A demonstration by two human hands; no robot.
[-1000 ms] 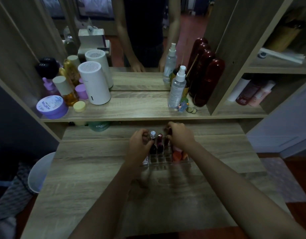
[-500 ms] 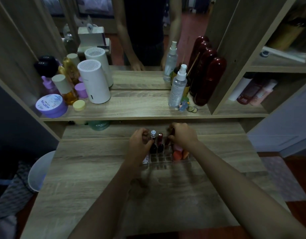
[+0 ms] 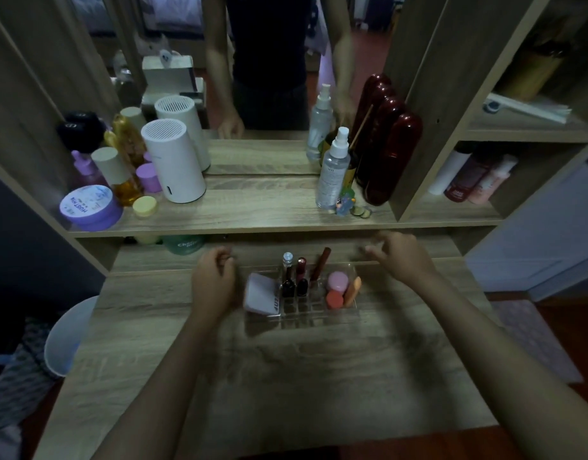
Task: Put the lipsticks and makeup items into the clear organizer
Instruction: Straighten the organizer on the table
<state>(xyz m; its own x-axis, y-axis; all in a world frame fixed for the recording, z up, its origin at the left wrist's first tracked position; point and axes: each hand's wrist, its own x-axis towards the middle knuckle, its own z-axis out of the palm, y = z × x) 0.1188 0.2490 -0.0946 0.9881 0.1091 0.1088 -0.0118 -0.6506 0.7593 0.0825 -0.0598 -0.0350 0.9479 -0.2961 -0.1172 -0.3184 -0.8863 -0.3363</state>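
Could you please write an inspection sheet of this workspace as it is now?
Surface: wooden desk, bare in front of the organizer.
Job's things: clear organizer holds a white compact, three upright lipsticks, a pink jar and orange sponges.
Clutter: shelf carries a white cylinder device, a purple tub and a spray bottle.
Grips: left hand and right hand both empty, beside the organizer.
Cables: nothing seen.
Surroundings: mirror; white bin to the left.
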